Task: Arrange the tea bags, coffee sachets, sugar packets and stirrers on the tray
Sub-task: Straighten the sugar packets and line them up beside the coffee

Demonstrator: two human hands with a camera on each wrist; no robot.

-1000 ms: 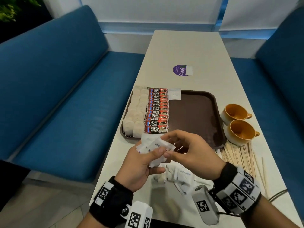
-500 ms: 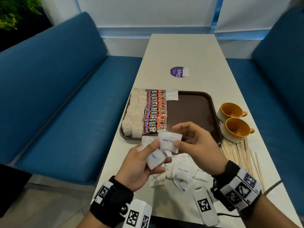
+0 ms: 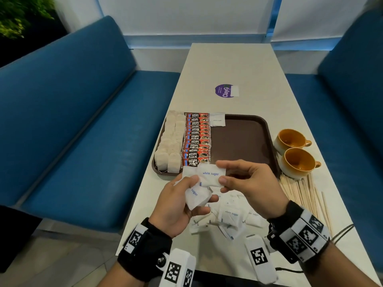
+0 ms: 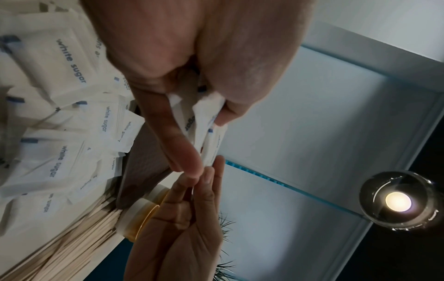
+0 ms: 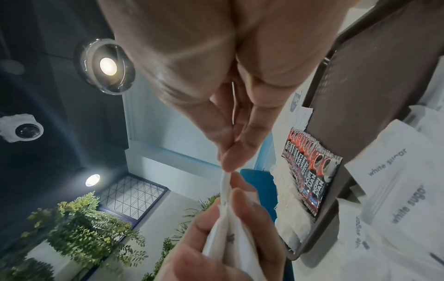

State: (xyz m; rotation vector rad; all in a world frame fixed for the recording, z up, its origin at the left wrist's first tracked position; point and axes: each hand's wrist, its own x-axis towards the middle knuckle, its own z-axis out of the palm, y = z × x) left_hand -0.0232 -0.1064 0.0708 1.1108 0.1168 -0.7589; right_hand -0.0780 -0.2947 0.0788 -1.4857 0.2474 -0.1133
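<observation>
Since the earlier frame the right hand [image 3: 247, 183] has drawn one sugar packet [image 3: 211, 176] slightly clear of the bunch of sugar packets [image 3: 195, 196] gripped by the left hand [image 3: 176, 206]. Right thumb and fingers pinch it above the tray [image 3: 240, 139] near edge; loose sugar packets [image 3: 231, 218] lie below on the table [image 3: 230, 65].

tray's right half [image 3: 238, 141] bare, cups [image 3: 294, 150] alongside

Left hand [image 3: 178, 206] clutching, right hand [image 3: 248, 183] pinching — both raised, fingertips meeting
</observation>
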